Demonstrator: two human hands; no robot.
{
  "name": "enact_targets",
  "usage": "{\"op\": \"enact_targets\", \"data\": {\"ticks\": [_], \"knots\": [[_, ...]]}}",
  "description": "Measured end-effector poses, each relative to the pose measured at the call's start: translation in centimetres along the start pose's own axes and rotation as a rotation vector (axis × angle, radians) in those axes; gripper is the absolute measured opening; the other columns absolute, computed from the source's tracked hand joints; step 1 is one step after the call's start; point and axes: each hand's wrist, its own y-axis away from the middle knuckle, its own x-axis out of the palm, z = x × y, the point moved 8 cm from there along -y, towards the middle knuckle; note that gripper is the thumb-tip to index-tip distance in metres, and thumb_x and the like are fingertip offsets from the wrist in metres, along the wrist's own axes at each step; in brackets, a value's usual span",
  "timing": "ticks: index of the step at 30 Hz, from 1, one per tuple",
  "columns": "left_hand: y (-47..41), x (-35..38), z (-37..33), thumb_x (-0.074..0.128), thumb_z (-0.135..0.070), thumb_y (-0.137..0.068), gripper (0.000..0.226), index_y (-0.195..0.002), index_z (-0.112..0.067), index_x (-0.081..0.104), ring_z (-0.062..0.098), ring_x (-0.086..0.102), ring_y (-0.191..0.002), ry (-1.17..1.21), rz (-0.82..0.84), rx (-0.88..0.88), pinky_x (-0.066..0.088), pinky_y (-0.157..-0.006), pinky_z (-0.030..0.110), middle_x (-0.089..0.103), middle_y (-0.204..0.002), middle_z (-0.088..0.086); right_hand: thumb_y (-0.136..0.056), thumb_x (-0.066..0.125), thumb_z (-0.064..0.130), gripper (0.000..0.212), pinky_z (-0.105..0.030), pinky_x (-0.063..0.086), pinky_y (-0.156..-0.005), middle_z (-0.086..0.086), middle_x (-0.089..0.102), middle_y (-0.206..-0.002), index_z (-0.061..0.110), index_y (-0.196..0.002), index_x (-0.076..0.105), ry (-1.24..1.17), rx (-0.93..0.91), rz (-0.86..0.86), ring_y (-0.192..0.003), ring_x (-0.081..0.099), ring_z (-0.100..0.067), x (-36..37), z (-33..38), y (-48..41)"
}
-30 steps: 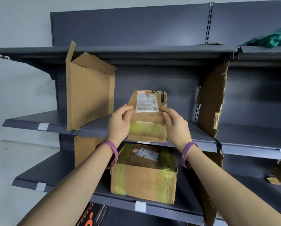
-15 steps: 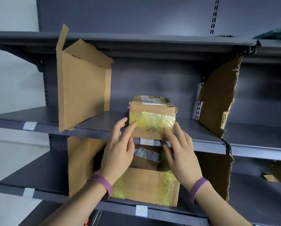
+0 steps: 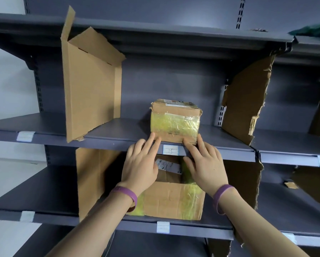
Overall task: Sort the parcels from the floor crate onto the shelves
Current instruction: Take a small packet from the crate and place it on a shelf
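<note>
A small cardboard parcel [image 3: 175,119] wrapped in yellowish tape stands on the middle shelf [image 3: 118,138], close to its front edge. My left hand [image 3: 140,164] reaches up with straight fingers whose tips touch the parcel's lower left corner. My right hand [image 3: 205,164] is spread flat too, fingertips at the parcel's lower right corner. Neither hand grips anything. A larger taped parcel [image 3: 174,199] sits on the shelf below [image 3: 44,212], partly hidden behind my hands.
Upright cardboard dividers split the shelves: a tall one [image 3: 90,86] left of the small parcel, a torn one [image 3: 246,101] to its right, and another [image 3: 92,179] below. A green bag [image 3: 315,29] lies on the top shelf at far right. Paper labels [image 3: 170,150] mark the shelf edges.
The small parcel went from being held upright in both hands to lying on the middle shelf. My hands let go and now only touch its front bottom edge with straight fingers.
</note>
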Motion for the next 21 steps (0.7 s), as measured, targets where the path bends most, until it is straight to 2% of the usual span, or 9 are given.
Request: {"op": "enact_targets", "data": {"ticks": [7,14,17,21], "knots": [[-0.2,0.4,0.0,0.068,-0.026,-0.075,0.074,-0.143,-0.020,0.038,0.024,0.042,-0.120,-0.011,-0.028,-0.034,0.038,-0.097,0.042,0.038,-0.150,-0.001,-0.097,0.034,0.051,0.049,-0.043,0.032,-0.108,-0.014,0.029,-0.155,0.030,-0.142,0.034,0.060,0.007,0.033,-0.133,0.041,-0.032,0.1,0.4,-0.5],[0.0,-0.7,-0.9,0.062,-0.016,-0.081,0.066,-0.143,-0.017,0.038,0.026,0.032,-0.131,0.223,-0.034,-0.167,0.028,-0.108,0.045,0.037,-0.150,-0.002,-0.098,0.038,0.048,0.060,-0.044,0.015,-0.117,-0.019,0.013,-0.159,0.024,-0.150,0.018,-0.027,-0.022,0.105,-0.146,0.013,-0.035,0.2,0.3,-0.7],[-0.1,-2.7,-4.4,0.060,-0.011,-0.080,0.064,-0.141,-0.015,0.041,0.026,0.031,-0.136,0.338,-0.140,-0.147,0.027,-0.110,0.046,0.039,-0.149,0.003,-0.098,0.045,0.042,0.063,-0.045,0.013,-0.119,-0.017,0.012,-0.159,0.023,-0.151,0.017,-0.230,-0.002,0.081,-0.147,0.007,-0.035,-1.2,-0.2,0.8],[0.0,-4.0,-13.5,0.058,-0.011,-0.083,0.060,-0.141,-0.016,0.042,0.024,0.032,-0.139,0.484,-0.176,0.019,0.028,-0.112,0.048,0.040,-0.148,0.003,-0.100,0.040,0.031,0.052,-0.042,0.017,-0.119,-0.009,0.026,-0.157,0.016,-0.149,0.029,-0.361,-0.018,0.024,-0.148,0.014,-0.025,-4.0,-3.5,5.9]]}}
